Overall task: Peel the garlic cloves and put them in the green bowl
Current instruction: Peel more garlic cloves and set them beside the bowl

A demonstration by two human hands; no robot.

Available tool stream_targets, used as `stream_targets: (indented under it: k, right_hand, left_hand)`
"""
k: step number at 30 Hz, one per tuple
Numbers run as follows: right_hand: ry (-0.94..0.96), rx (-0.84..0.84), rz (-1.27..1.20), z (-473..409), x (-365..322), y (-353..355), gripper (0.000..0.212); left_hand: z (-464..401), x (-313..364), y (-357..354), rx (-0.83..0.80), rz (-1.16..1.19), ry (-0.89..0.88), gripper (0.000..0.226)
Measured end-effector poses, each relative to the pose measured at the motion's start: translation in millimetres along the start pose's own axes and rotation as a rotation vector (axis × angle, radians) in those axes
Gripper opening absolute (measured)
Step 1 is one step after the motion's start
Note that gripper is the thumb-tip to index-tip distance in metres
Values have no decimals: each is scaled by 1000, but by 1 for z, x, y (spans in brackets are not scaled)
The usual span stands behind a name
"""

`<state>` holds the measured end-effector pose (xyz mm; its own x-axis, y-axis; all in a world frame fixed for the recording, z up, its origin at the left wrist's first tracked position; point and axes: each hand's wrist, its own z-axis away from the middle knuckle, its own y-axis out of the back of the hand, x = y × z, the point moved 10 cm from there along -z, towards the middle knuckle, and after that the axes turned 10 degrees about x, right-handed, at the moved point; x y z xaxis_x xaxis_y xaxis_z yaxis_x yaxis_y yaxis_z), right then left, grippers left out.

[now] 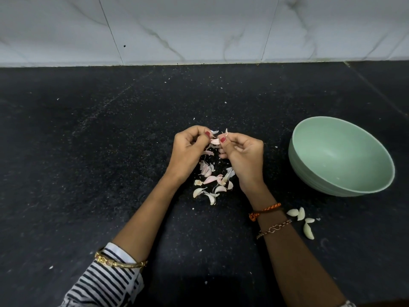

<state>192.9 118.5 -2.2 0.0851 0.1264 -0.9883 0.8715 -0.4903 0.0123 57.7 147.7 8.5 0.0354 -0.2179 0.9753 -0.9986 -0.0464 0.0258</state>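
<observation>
- left hand (192,144) and right hand (240,149) both pinch one garlic clove (215,141) between thumbs — skin half off
- green bowl (340,156) empty, off to the right — right hand nearer
- four peeled cloves (302,220) on black counter (88,151) beside right wrist

Single view only, from a head-worn wide-angle camera. It looks forward and steeply down onto the dark tabletop (88,151), facing the marble-tiled wall (199,27) that crosses the top of the frame. Range is close: both forearms enter from the bottom edge. The left hand (190,149) and right hand (241,154) sit near frame centre. Straight lines bow toward the edges.
</observation>
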Motion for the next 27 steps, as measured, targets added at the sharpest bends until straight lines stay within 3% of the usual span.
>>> stream_targets:
  k: [4,8,16,19,22,27]
  right_hand:
    - [-15,42,-2,-5,3,8,12]
    - [-26,1,-49,-6,2,6,9]
    - [-12,-41,-8,-5,2,1,8]
    - [8,-29,48,-4,3,2,13]
    - [8,-4,67,-3,3,3,13]
    - [-45,9,-22,-1,3,2,15]
  left_hand:
    - [-2,5,9,77,30,-38,20]
    - [1,4,-1,-15,-95,-120,6]
    - [-1,2,-2,-32,-280,-216,14]
    - [1,12,2,39,-378,-348,4]
    - [7,24,1,87,-447,-511,10]
    - [5,14,-3,-5,-293,-316,13]
